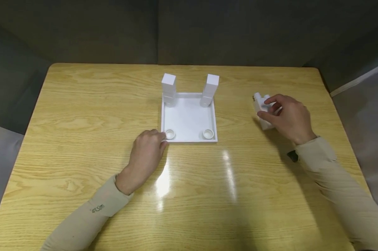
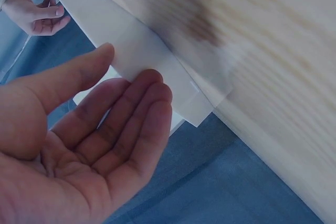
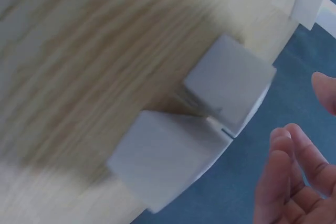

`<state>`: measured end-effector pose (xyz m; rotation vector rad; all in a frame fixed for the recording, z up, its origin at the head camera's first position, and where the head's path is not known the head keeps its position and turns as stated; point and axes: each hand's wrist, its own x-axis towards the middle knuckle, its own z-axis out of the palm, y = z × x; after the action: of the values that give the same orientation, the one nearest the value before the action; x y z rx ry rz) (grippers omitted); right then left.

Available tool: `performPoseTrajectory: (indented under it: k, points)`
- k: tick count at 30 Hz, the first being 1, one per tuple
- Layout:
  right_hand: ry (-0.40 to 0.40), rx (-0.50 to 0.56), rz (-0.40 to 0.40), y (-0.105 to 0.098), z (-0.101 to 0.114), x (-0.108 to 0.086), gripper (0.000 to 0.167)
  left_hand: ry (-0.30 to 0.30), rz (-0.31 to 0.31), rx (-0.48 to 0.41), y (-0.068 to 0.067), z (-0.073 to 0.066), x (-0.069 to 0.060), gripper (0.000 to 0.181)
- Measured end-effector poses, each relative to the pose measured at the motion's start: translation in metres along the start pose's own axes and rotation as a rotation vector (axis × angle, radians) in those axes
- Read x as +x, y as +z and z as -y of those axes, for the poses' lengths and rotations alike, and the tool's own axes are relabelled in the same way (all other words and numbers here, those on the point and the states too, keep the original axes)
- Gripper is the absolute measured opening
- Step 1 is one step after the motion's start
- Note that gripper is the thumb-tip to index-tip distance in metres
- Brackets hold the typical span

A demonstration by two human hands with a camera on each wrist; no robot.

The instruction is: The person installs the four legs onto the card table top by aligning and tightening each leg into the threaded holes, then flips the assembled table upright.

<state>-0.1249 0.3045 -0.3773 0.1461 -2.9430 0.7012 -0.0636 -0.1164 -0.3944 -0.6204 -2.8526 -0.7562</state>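
A shallow white square tray (image 1: 189, 118) lies at mid-table. Tall white square posts (image 1: 168, 83) rise from its two far corners, and round white sockets (image 1: 208, 134) sit at its near ones. At the near left corner my left hand (image 1: 146, 150) has its fingertips against the tray's outer wall (image 2: 131, 40), thumb apart from the fingers. Over to the right, my right hand (image 1: 287, 116) hovers by a pair of white blocks (image 1: 262, 108) with round pegs, fingers bent and spread. In the right wrist view a gap separates that hand from the blocks (image 3: 231, 82).
The wooden table (image 1: 82, 104) has rounded far corners. Dark grey cloth panels (image 1: 208, 31) stand behind it, with more at both sides. Light glares off the tabletop in front of the tray.
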Motion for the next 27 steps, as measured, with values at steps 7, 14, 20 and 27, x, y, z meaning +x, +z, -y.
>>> performPoseTrajectory:
  k: [7, 14, 20, 27]
  points:
    - [0.007, -0.06, 0.023, 0.001, -0.008, -0.004, 0.042, -0.006, 0.005, -0.001, 0.0, 0.0, -0.001, 0.014]
    - [0.036, -0.095, 0.049, 0.002, -0.012, -0.005, 0.045, -0.003, -0.002, 0.007, 0.0, 0.0, 0.0, 0.014]
    - [0.047, -0.124, 0.058, 0.005, -0.013, -0.005, 0.047, -0.006, 0.007, 0.002, 0.0, -0.001, 0.001, 0.015]
    - [0.048, -0.144, 0.064, 0.008, -0.012, -0.008, 0.05, -0.007, 0.01, 0.004, 0.0, -0.001, 0.0, 0.016]
